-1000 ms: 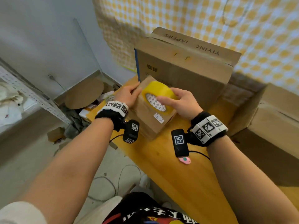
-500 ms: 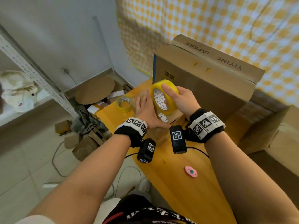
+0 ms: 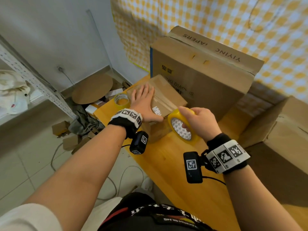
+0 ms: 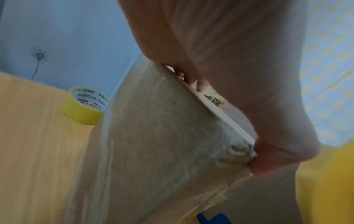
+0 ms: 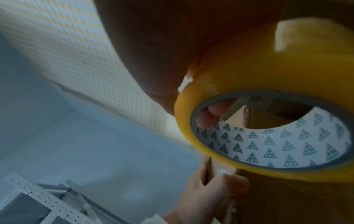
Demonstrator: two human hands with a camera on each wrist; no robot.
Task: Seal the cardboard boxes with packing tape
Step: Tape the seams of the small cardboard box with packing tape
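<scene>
Packing tape roll sits pinched in our right hand, just off the small box's near corner. Our left hand lies spread flat on top, likely pinning it on the table for the pull.

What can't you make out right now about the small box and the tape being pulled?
- Small box top seam: head view, left hand covers part.
- Tape strip from the roll: clear, lost against cardboard.
- Right hand fingers: right wrist view, mostly behind the roll.
- Box label: too small.

Left hand atop taped cardboard box, tape roll beside
</scene>
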